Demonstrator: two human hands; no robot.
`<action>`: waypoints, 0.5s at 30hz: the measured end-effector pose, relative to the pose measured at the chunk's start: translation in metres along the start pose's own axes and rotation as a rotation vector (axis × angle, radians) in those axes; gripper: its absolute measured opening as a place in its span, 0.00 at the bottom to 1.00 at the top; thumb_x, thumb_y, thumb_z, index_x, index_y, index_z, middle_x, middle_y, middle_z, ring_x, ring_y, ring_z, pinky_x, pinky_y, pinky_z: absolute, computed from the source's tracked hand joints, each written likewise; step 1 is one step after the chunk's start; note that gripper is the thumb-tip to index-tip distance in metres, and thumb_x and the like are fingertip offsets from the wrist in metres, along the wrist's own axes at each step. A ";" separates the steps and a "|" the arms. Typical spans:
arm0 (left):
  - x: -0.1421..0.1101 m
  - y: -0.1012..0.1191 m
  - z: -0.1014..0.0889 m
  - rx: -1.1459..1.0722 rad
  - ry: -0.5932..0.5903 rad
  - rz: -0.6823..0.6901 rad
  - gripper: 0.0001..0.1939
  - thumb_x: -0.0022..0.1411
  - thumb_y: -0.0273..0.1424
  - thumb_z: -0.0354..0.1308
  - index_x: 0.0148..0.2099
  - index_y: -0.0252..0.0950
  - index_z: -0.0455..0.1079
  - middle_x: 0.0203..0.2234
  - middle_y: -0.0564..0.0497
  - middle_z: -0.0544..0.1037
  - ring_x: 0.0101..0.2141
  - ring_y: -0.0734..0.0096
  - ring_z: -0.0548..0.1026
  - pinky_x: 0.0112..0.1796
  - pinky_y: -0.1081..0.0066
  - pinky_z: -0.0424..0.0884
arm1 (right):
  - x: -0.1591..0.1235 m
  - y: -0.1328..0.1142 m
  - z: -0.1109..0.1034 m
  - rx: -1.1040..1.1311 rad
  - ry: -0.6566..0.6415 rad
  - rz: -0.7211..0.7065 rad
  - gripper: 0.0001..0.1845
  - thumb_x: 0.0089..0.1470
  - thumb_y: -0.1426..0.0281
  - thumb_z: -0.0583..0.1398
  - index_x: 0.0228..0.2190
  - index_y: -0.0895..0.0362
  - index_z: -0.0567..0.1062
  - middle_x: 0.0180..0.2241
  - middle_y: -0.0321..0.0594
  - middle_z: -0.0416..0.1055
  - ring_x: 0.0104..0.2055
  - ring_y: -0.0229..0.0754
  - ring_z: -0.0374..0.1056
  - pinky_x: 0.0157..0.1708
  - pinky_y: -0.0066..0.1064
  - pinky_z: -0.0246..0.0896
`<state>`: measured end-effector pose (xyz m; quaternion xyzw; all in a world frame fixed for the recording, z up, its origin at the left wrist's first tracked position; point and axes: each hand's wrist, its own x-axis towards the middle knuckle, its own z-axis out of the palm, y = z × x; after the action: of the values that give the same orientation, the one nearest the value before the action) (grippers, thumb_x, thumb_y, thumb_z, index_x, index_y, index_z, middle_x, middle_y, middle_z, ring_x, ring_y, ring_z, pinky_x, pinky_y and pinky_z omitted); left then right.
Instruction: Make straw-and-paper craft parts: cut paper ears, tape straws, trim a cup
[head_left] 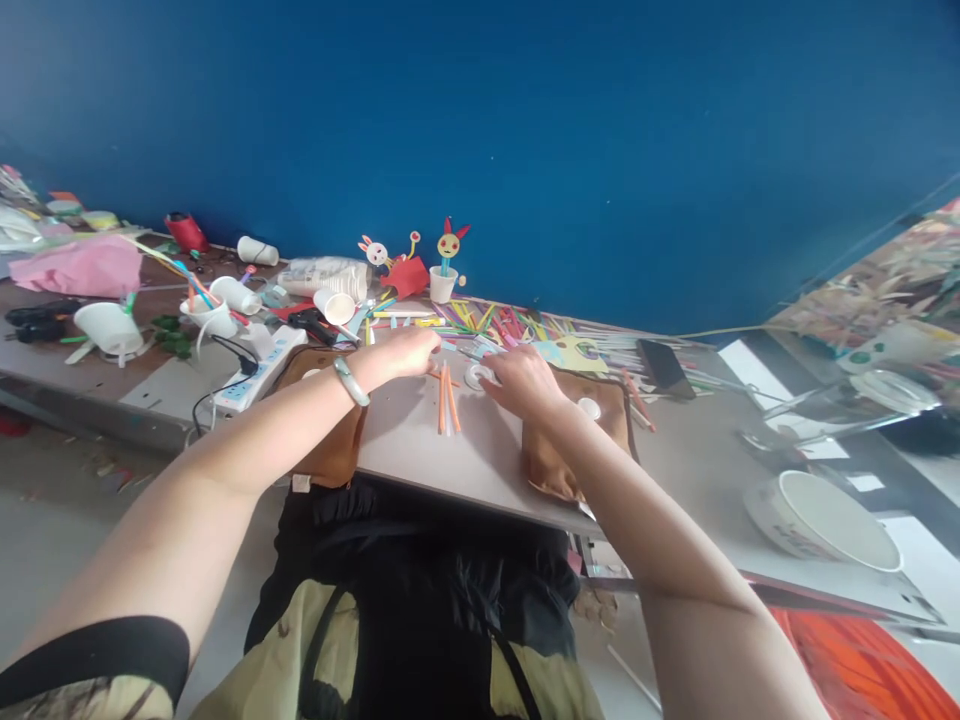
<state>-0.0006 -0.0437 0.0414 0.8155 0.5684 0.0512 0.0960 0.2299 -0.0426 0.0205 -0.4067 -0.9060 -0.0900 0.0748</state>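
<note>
My left hand, with a pale bangle at the wrist, reaches over the table with its fingers closed. What they pinch, if anything, is too small to name. My right hand is closed at the edge of a white ring-shaped roll of tape. Between and just below the hands, several orange sticks lie side by side on the table. Brown cloth pads lie under both forearms, the left pad and the right pad.
Colourful strips and sticks cover the table's back. Two paper-cup figures stand by the blue wall. Left are a power strip, paper cups and pink paper. Right are a dark phone and a white bowl.
</note>
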 end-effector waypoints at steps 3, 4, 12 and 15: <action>0.015 0.006 0.006 -0.053 0.019 -0.028 0.08 0.53 0.24 0.57 0.35 0.34 0.76 0.30 0.41 0.79 0.33 0.58 0.76 0.34 0.66 0.64 | 0.023 0.011 0.021 0.104 -0.021 0.126 0.15 0.54 0.67 0.64 0.43 0.59 0.79 0.40 0.49 0.79 0.42 0.51 0.71 0.44 0.39 0.57; 0.020 0.004 0.009 -0.059 0.019 -0.030 0.08 0.53 0.24 0.57 0.35 0.33 0.76 0.30 0.41 0.79 0.33 0.58 0.76 0.34 0.66 0.64 | 0.026 0.013 0.029 0.151 0.013 0.145 0.18 0.52 0.66 0.66 0.45 0.59 0.78 0.42 0.50 0.78 0.44 0.52 0.71 0.44 0.38 0.57; 0.041 -0.021 0.055 -0.170 -0.038 -0.026 0.15 0.61 0.38 0.55 0.27 0.35 0.73 0.23 0.45 0.77 0.27 0.63 0.73 0.31 0.67 0.63 | 0.012 -0.003 0.073 0.333 0.125 0.014 0.17 0.59 0.59 0.62 0.26 0.59 0.76 0.28 0.42 0.73 0.35 0.44 0.67 0.42 0.37 0.51; 0.043 -0.020 0.071 -0.267 0.059 -0.002 0.11 0.58 0.37 0.59 0.29 0.35 0.73 0.30 0.43 0.79 0.32 0.61 0.75 0.34 0.67 0.64 | 0.011 -0.007 0.078 0.335 0.083 -0.048 0.17 0.58 0.58 0.63 0.27 0.59 0.76 0.28 0.41 0.73 0.35 0.44 0.66 0.41 0.36 0.49</action>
<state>0.0101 -0.0037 -0.0338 0.7932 0.5598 0.1503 0.1867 0.2125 -0.0219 -0.0535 -0.3627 -0.9140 0.0438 0.1765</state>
